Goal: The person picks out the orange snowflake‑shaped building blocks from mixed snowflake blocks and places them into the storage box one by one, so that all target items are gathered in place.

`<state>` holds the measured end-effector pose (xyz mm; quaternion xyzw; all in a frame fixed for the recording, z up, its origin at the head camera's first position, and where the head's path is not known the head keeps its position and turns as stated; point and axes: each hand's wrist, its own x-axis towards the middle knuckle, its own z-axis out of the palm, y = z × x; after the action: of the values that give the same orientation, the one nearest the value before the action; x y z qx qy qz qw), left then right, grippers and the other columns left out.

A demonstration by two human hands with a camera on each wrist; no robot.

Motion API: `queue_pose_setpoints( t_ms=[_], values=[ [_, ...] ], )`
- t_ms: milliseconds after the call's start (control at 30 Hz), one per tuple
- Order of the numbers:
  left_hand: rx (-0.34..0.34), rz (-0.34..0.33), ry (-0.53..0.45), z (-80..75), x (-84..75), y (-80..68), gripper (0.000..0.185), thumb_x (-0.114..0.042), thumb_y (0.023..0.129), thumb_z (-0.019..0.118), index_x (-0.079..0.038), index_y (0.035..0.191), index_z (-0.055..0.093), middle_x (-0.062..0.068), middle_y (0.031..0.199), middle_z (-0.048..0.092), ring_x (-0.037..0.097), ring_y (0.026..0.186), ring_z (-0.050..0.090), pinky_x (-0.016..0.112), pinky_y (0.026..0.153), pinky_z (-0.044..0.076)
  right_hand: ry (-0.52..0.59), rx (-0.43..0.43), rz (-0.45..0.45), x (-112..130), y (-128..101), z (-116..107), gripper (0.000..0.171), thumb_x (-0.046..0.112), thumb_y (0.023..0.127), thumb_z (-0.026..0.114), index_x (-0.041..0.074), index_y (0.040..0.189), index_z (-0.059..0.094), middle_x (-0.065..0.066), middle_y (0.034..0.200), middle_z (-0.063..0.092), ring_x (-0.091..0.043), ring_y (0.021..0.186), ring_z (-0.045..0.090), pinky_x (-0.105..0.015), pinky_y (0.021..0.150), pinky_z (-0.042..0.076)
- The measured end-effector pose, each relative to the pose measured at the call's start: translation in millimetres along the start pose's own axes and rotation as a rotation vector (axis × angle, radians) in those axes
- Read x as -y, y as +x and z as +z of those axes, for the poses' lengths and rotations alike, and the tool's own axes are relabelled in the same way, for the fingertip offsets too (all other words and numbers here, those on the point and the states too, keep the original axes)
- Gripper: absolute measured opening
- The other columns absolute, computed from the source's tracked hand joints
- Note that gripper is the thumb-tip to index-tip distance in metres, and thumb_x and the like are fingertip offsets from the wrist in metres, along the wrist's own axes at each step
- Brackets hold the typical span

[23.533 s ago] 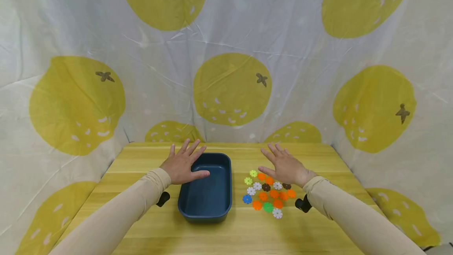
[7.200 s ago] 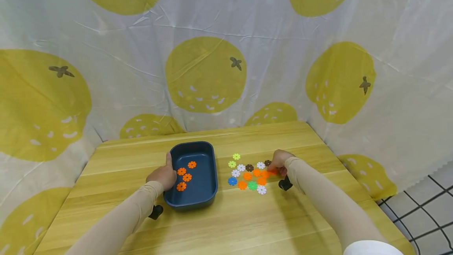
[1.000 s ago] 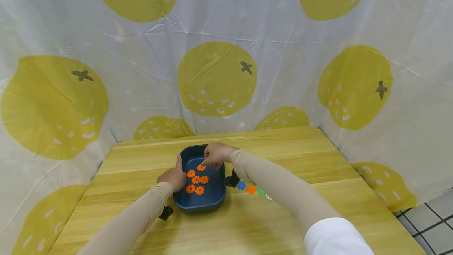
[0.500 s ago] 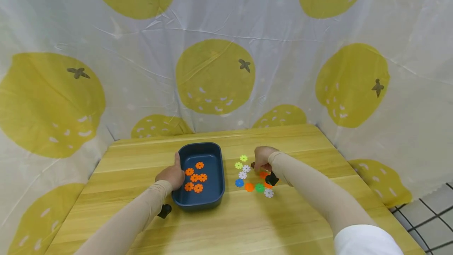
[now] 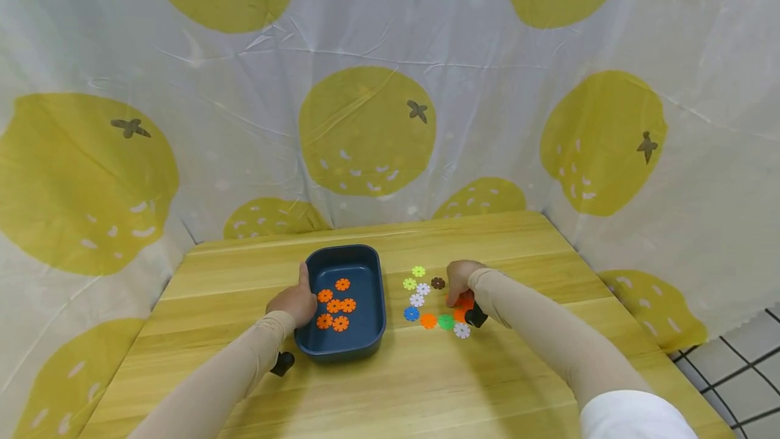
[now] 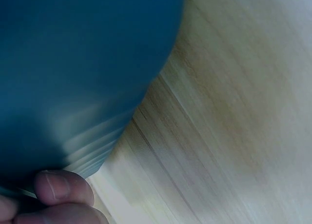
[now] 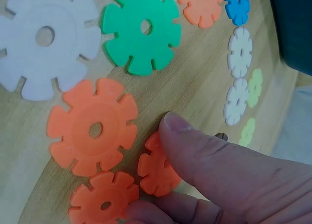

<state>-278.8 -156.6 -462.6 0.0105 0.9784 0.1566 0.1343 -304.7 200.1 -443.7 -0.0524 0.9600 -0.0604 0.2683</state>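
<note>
On the wooden desk [image 5: 390, 385] stands a dark blue tray [image 5: 342, 341] with five orange discs [image 5: 336, 305] lying inside it. The left hand [image 5: 294, 301] holds the tray's left rim, thumb on the edge. To the right of the tray lie loose notched discs [image 5: 426, 303] in yellow-green, white, blue, brown, green and orange. The right hand [image 5: 458, 279] rests on an orange disc [image 5: 466, 303] at the right of that cluster. A cloth printed with yellow fruit [image 5: 367, 131] hangs behind.

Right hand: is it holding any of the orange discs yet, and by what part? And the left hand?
The right hand pinches an orange disc at its edge, on the table. The left hand grips the blue tray by its left rim.
</note>
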Motion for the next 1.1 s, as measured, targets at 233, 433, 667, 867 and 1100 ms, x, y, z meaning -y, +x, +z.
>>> queue_pose_setpoints(
  t_ms=[233, 433, 667, 867, 1100],
  values=[
    [-0.015, 0.009, 0.003, 0.2, 0.5, -3.3, 0.078, -0.020, 0.093, 0.040, -0.003, 0.149, -0.012, 0.012, 0.069, 0.061, 0.022, 0.056, 0.056, 0.034, 0.048, 0.040, -0.010, 0.014, -0.011, 2.6, 0.9, -0.4, 0.020, 0.021, 0.075, 0.077, 0.002, 0.073, 0.074, -0.006, 0.061, 0.060, -0.015, 0.051, 0.048, -0.023, 0.046, 0.039],
    [-0.015, 0.007, -0.003, 1.3, 0.6, -2.0, 0.077, -0.021, 0.093, 0.040, -0.004, 0.149, -0.011, 0.013, 0.074, 0.063, 0.023, 0.058, 0.056, 0.034, 0.048, 0.041, -0.012, 0.032, -0.014, 4.7, -2.4, -3.6, 0.021, 0.019, 0.079, 0.073, 0.004, 0.065, 0.069, -0.005, 0.059, 0.058, -0.015, 0.051, 0.050, -0.023, 0.046, 0.041],
    [-0.014, 0.007, -0.004, 1.3, 2.0, -0.8, 0.078, -0.021, 0.094, 0.040, -0.004, 0.149, -0.011, 0.014, 0.077, 0.064, 0.023, 0.059, 0.056, 0.034, 0.048, 0.041, 0.139, 0.089, -0.044, 24.8, -5.7, -28.6, 0.032, 0.015, 0.088, 0.062, 0.008, 0.058, 0.054, -0.002, 0.054, 0.044, -0.014, 0.046, 0.044, -0.029, 0.053, 0.052],
    [-0.021, 0.008, 0.011, 0.7, 2.0, -0.3, 0.078, -0.022, 0.094, 0.041, -0.004, 0.149, -0.012, 0.014, 0.079, 0.064, 0.023, 0.058, 0.055, 0.034, 0.048, 0.040, 0.281, 0.000, -0.176, 68.7, -11.2, -59.8, 0.020, 0.007, 0.087, 0.061, 0.001, 0.068, 0.062, -0.005, 0.059, 0.050, -0.016, 0.051, 0.047, -0.040, 0.072, 0.056],
    [-0.016, -0.002, 0.011, 0.4, 0.7, -0.5, 0.077, -0.024, 0.095, 0.041, -0.005, 0.150, -0.009, 0.012, 0.076, 0.063, 0.023, 0.057, 0.055, 0.034, 0.048, 0.040, 0.295, -0.001, -0.380, 134.4, -12.8, -60.9, 0.024, -0.001, 0.086, 0.056, 0.003, 0.063, 0.053, -0.011, 0.065, 0.059, -0.023, 0.057, 0.055, -0.036, 0.066, 0.056]
  ],
)
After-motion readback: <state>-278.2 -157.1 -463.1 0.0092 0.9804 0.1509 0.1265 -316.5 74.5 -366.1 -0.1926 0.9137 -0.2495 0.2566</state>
